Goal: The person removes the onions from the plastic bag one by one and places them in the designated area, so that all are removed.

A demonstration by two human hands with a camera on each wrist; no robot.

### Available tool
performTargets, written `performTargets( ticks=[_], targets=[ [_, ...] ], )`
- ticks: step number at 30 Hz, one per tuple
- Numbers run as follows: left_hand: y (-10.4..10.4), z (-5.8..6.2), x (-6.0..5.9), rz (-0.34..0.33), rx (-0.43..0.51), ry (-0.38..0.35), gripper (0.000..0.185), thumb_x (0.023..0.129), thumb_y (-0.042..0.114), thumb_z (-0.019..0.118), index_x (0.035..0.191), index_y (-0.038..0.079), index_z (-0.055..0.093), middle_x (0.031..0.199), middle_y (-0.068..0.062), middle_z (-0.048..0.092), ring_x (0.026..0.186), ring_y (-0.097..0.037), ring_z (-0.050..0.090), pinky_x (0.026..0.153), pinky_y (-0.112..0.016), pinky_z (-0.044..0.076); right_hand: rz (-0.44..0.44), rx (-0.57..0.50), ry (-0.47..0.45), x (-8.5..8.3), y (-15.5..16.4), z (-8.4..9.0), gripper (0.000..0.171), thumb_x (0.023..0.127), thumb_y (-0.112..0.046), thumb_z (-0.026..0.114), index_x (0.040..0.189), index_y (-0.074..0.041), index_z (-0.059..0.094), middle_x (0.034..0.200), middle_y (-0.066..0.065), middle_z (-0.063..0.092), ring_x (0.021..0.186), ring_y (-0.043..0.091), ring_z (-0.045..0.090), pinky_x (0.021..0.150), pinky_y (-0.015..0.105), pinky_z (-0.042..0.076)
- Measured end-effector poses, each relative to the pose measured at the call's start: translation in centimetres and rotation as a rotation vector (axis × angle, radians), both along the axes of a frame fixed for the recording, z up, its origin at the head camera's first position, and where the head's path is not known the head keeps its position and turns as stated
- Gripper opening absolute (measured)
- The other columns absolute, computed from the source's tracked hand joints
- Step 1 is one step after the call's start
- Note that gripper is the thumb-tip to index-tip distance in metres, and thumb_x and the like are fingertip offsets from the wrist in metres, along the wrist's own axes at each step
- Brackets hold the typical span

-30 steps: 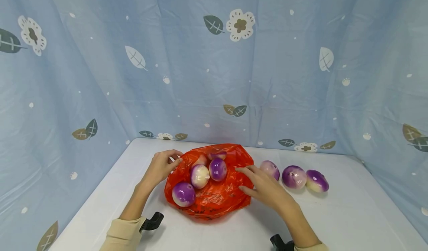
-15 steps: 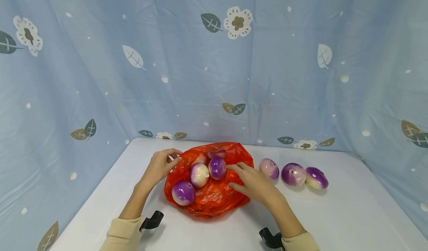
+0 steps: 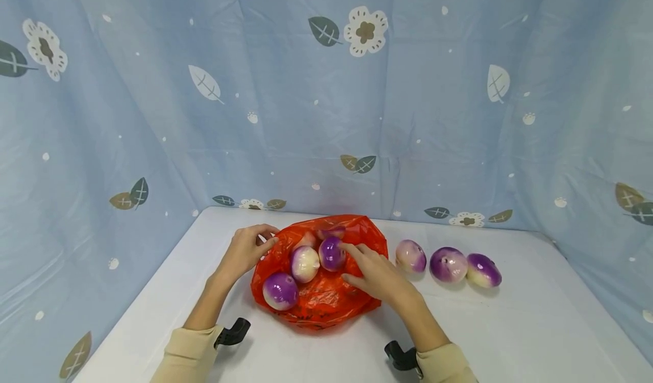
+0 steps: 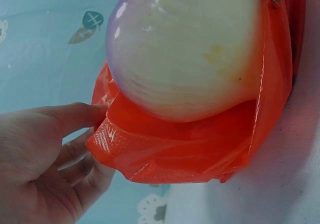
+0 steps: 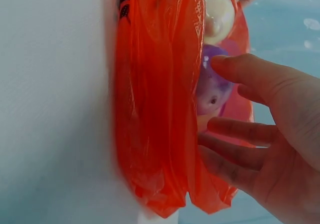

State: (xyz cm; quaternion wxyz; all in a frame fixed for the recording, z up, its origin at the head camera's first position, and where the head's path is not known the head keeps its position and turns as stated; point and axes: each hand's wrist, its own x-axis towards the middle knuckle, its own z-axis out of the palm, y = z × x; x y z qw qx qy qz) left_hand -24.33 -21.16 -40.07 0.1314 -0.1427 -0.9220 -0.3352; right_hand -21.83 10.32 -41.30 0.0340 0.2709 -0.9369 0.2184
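My left hand [image 3: 246, 252] pinches the left rim of a red plastic bag [image 3: 352, 306], thumb on one side and fingers behind, as the left wrist view shows. Several glossy purple-and-white vegetables, like turnips or onions, lie in the bag's wide mouth. Over the bag's right side reaches my right hand [image 3: 380, 278], thumb and fingers spread. Its fingertips are right at a deep purple vegetable [image 3: 333, 254], also seen between thumb and fingers in the right wrist view. Beside that lie a pale one [image 3: 305, 264] and, nearer the front, a purple one [image 3: 280, 291]. Others further back are partly hidden by red plastic.
Three more such vegetables stand on the white table [image 3: 510, 326] right of the bag: a pale one [image 3: 410, 256], a purple one [image 3: 448, 265] and a two-toned one [image 3: 483, 271]. A blue patterned curtain [image 3: 285, 116] hangs behind and along both sides.
My right hand has moved left and inward over the bag, from its right rim to the deep purple vegetable. The left hand keeps its hold on the rim.
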Motion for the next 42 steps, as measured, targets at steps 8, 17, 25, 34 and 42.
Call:
performTargets(
  ticks=[8, 17, 25, 34, 42],
  targets=[
    [-0.1, -0.1, 0.0, 0.001, -0.002, -0.015, 0.019, 0.092, 0.017, 0.069, 0.11, 0.01, 0.072, 0.089, -0.008, 0.071, 0.063, -0.011, 0.059, 0.057, -0.018, 0.052, -0.003, 0.035, 0.006, -0.7, -1.3, 0.2, 0.071, 0.088, -0.036, 0.073, 0.149, -0.028, 0.037, 0.128, 0.012, 0.058, 0.111, 0.03, 0.064, 0.088, 0.05, 0.057],
    [-0.4, 0.1, 0.0, 0.003, -0.011, -0.007, 0.02, 0.091, 0.017, 0.069, 0.11, 0.01, 0.072, 0.09, -0.009, 0.072, 0.065, -0.012, 0.06, 0.057, -0.017, 0.053, -0.03, 0.026, -0.011, -1.3, -2.5, 0.3, 0.074, 0.085, -0.036, 0.075, 0.148, -0.03, 0.037, 0.134, 0.013, 0.055, 0.117, 0.033, 0.061, 0.088, 0.056, 0.055],
    [-0.1, 0.1, -0.1, 0.005, -0.007, -0.003, 0.019, 0.091, 0.015, 0.069, 0.109, 0.009, 0.072, 0.088, -0.009, 0.071, 0.064, -0.012, 0.059, 0.056, -0.018, 0.052, -0.041, 0.04, 0.016, -1.7, -2.6, 0.0, 0.073, 0.083, -0.034, 0.078, 0.145, -0.028, 0.042, 0.13, 0.013, 0.057, 0.115, 0.03, 0.062, 0.088, 0.053, 0.056],
    [0.0, 0.1, 0.0, 0.003, -0.002, -0.007, 0.019, 0.091, 0.016, 0.069, 0.109, 0.01, 0.072, 0.088, -0.008, 0.071, 0.064, -0.012, 0.059, 0.056, -0.018, 0.052, -0.069, 0.065, 0.004, -1.8, -2.8, -0.1, 0.071, 0.082, -0.034, 0.079, 0.143, -0.031, 0.043, 0.125, 0.011, 0.059, 0.104, 0.029, 0.066, 0.083, 0.051, 0.058],
    [0.0, 0.0, 0.0, 0.001, -0.003, -0.005, 0.019, 0.091, 0.016, 0.069, 0.109, 0.01, 0.072, 0.087, -0.007, 0.071, 0.062, -0.011, 0.057, 0.055, -0.018, 0.052, -0.072, 0.043, 0.009, -1.8, -2.8, -0.2, 0.069, 0.081, -0.034, 0.08, 0.141, -0.031, 0.046, 0.124, 0.012, 0.059, 0.101, 0.031, 0.067, 0.082, 0.052, 0.058]
  ],
)
